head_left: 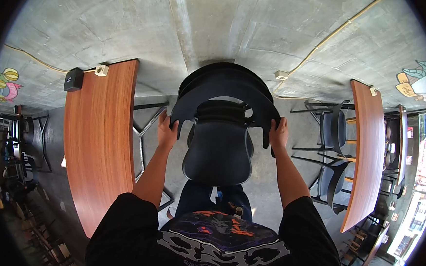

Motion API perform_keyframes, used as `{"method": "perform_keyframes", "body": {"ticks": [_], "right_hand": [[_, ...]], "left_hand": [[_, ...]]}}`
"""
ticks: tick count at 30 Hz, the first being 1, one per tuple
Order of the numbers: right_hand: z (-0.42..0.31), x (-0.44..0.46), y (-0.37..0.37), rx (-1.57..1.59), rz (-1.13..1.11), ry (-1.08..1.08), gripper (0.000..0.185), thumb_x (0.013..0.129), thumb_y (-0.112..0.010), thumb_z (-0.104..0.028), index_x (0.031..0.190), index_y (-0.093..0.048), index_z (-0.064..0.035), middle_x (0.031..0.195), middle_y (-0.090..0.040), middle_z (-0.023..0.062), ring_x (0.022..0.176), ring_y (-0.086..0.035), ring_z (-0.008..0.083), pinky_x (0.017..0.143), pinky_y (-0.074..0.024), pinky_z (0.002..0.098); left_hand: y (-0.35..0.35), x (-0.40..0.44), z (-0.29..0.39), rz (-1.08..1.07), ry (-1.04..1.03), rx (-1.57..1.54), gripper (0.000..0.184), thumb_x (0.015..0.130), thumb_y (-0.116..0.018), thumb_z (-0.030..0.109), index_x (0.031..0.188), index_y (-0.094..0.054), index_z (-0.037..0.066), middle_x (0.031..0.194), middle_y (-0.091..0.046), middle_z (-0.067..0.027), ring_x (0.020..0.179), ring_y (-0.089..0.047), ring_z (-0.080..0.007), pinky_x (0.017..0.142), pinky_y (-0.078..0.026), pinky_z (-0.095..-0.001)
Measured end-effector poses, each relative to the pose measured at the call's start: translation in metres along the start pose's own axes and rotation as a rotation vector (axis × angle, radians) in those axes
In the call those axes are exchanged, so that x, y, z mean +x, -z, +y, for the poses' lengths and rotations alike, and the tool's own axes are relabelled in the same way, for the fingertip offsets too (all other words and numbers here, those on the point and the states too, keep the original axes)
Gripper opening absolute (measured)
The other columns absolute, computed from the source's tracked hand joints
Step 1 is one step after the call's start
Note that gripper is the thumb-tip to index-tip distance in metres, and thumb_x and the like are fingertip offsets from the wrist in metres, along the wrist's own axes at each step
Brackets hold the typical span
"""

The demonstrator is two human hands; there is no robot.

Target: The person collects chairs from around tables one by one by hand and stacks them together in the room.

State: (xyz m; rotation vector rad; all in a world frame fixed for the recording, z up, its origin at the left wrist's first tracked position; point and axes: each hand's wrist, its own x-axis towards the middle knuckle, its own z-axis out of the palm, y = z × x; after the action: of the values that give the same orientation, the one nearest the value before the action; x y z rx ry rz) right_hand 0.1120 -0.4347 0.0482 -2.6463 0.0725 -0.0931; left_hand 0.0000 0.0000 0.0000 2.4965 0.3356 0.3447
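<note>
A black plastic chair is in front of me at the middle of the view, its seat towards me. Its curved backrest with armrests stands above the seat, and more black backrests show behind it, so it looks like a stack. My left hand grips the left armrest end, the fingers partly spread around it. On the other side my right hand is closed round the right armrest end.
A long brown wooden table is at my left, with a black box at its wall end. Another wooden table with dark chairs stands at the right. A concrete wall rises ahead.
</note>
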Motion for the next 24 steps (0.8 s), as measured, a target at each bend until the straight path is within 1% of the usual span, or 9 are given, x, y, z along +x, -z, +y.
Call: {"method": "perform_keyframes", "body": {"ticks": [2, 3, 5, 6, 10, 15, 17, 21, 24], "right_hand": [[0.004, -0.029, 0.021, 0.062, -0.045, -0.098, 0.029, 0.098, -0.053, -0.028, 0.113, -0.045, -0.0047, 0.115, -0.057, 0.0252, 0.099, -0.057, 0.0478, 0.078, -0.0472, 0.0528], [-0.018, 0.031, -0.015, 0.089, 0.021, -0.052, 0.029, 0.098, -0.053, -0.028, 0.113, -0.045, -0.0047, 0.115, -0.057, 0.0252, 0.099, -0.057, 0.0478, 0.078, -0.0472, 0.0528], [-0.012, 0.004, -0.018, 0.131, -0.046, -0.054, 0.031, 0.098, -0.052, -0.029, 0.115, -0.044, -0.0045, 0.114, -0.058, 0.0255, 0.097, -0.057, 0.0485, 0.077, -0.0477, 0.0533], [-0.009, -0.005, -0.015, 0.120, -0.057, -0.055, 0.031, 0.098, -0.052, -0.029, 0.115, -0.044, -0.0045, 0.114, -0.058, 0.0255, 0.097, -0.057, 0.0485, 0.077, -0.0477, 0.0533], [-0.011, -0.008, -0.016, 0.089, 0.002, -0.036, 0.033, 0.098, -0.051, -0.029, 0.120, -0.044, -0.0051, 0.113, -0.059, 0.0260, 0.099, -0.058, 0.0482, 0.078, -0.0488, 0.0522], [-0.017, -0.013, -0.012, 0.071, 0.014, -0.043, 0.036, 0.098, -0.052, -0.028, 0.124, -0.043, -0.0054, 0.116, -0.058, 0.0259, 0.100, -0.058, 0.0479, 0.080, -0.0495, 0.0508], [-0.018, -0.019, -0.008, 0.108, 0.055, 0.039, 0.040, 0.097, -0.054, -0.029, 0.127, -0.041, -0.0057, 0.117, -0.059, 0.0253, 0.100, -0.059, 0.0476, 0.082, -0.0492, 0.0507], [-0.014, -0.035, 0.003, 0.116, 0.053, -0.008, 0.044, 0.095, -0.057, -0.029, 0.129, -0.041, -0.0066, 0.114, -0.061, 0.0237, 0.100, -0.059, 0.0467, 0.082, -0.0488, 0.0509], [-0.009, -0.047, 0.007, 0.094, -0.073, -0.123, 0.045, 0.093, -0.060, -0.029, 0.129, -0.041, -0.0073, 0.112, -0.063, 0.0217, 0.101, -0.060, 0.0456, 0.082, -0.0488, 0.0503]], "left_hand": [[0.006, -0.036, 0.017, 0.025, 0.056, -0.115, 0.048, 0.091, -0.064, 0.024, 0.129, -0.050, -0.001, 0.133, -0.050, -0.0311, 0.118, -0.054, -0.0450, 0.092, -0.049, -0.0459], [-0.014, 0.032, 0.001, 0.095, 0.009, -0.124, 0.048, 0.091, -0.064, 0.024, 0.129, -0.050, -0.001, 0.133, -0.050, -0.0311, 0.118, -0.054, -0.0450, 0.092, -0.049, -0.0458], [0.004, 0.000, 0.007, -0.178, 0.408, -0.170, 0.050, 0.093, -0.061, 0.031, 0.129, -0.049, -0.001, 0.117, -0.061, -0.0305, 0.110, -0.058, -0.0453, 0.089, -0.048, -0.0478], [0.006, -0.010, 0.009, -0.165, 0.359, -0.178, 0.053, 0.094, -0.059, 0.034, 0.131, -0.048, -0.002, 0.108, -0.064, -0.0300, 0.102, -0.061, -0.0469, 0.086, -0.049, -0.0500], [0.005, -0.007, 0.011, -0.208, 0.411, -0.196, 0.054, 0.093, -0.060, 0.034, 0.133, -0.047, -0.001, 0.110, -0.063, -0.0302, 0.103, -0.061, -0.0471, 0.086, -0.049, -0.0496], [0.010, -0.008, 0.013, -0.153, 0.368, -0.173, 0.045, 0.092, -0.061, 0.026, 0.130, -0.048, 0.003, 0.107, -0.065, -0.0270, 0.098, -0.062, -0.0469, 0.082, -0.050, -0.0497], [0.015, -0.005, 0.009, -0.217, 0.401, -0.254, 0.046, 0.092, -0.062, 0.025, 0.131, -0.049, 0.003, 0.107, -0.065, -0.0270, 0.099, -0.063, -0.0464, 0.082, -0.050, -0.0492], [0.011, -0.017, -0.007, -0.338, 0.447, -0.309, 0.050, 0.089, -0.064, 0.024, 0.133, -0.049, 0.004, 0.104, -0.067, -0.0262, 0.098, -0.064, -0.0443, 0.081, -0.051, -0.0477], [0.001, -0.023, -0.015, -0.299, 0.463, -0.301, 0.052, 0.088, -0.066, 0.024, 0.133, -0.050, 0.004, 0.102, -0.068, -0.0254, 0.097, -0.065, -0.0435, 0.081, -0.051, -0.0475]]}}
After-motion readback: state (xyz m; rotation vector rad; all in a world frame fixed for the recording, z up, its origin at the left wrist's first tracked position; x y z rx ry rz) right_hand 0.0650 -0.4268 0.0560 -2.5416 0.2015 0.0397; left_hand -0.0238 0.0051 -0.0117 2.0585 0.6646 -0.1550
